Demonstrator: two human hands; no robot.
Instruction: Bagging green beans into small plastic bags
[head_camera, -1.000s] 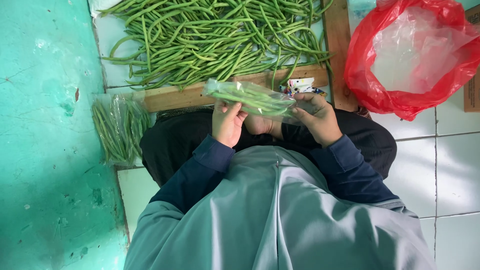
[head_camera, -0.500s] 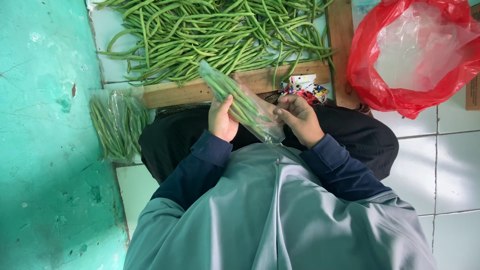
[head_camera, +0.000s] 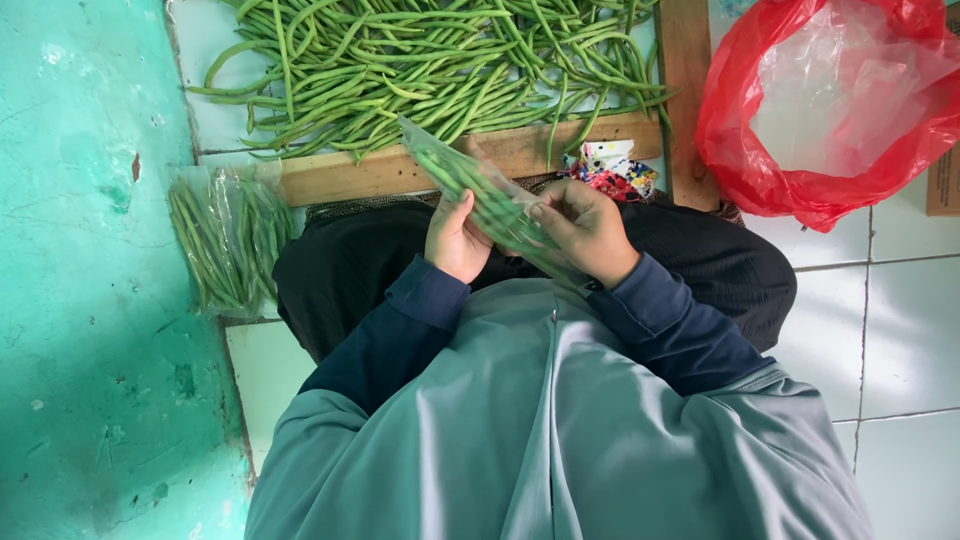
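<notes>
Green beans in a clear plastic bag lie slanted between both hands. Left hand grips its lower side; right hand clamps the other edge.

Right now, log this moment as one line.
left hand: holds bag of beans | right hand: holds same bag | bag: tilted over lap | loose beans: ahead | red bag: right
</notes>
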